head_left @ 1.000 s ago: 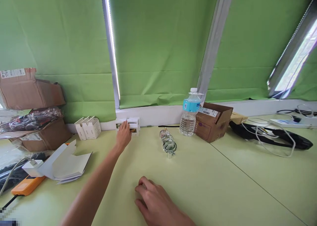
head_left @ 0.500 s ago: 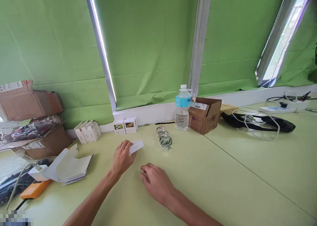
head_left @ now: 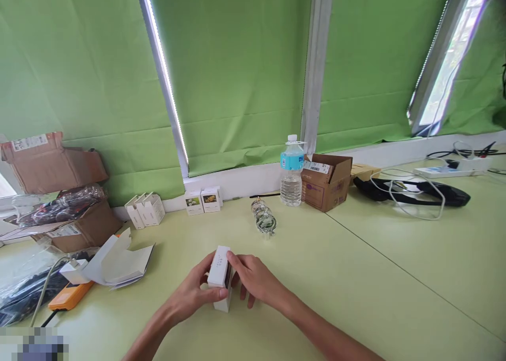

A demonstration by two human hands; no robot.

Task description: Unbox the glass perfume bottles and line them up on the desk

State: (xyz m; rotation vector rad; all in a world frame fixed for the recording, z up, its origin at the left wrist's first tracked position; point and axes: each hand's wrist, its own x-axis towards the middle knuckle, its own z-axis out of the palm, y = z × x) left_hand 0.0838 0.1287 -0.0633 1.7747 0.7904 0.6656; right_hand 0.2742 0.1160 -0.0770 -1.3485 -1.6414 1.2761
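Note:
A small white box [head_left: 220, 269] with faint print on its narrow top face is between my hands, low in the middle of the head view. My left hand [head_left: 195, 292] grips it from the left, its thumb across the near side. From the right, my right hand [head_left: 255, 279] touches it with the thumb at the top corner, while its other fingers hang beside the box, partly hidden. Beyond my hands stand several shiny glass or metal pieces [head_left: 265, 223] in a row. Two white boxes with plant pictures [head_left: 211, 200] are near the wall.
Several white boxes [head_left: 150, 212] stand at the left wall, with papers [head_left: 122, 266], an orange device [head_left: 70, 296] and cartons [head_left: 59, 166] beside them. A water bottle [head_left: 291, 184] adjoins an open brown carton [head_left: 328, 184]. A black item [head_left: 454, 195] with white cable lies right.
Both hands have come together around the white box, which is now nearer and lower. My right hand has gone from resting on the table to touching the box.

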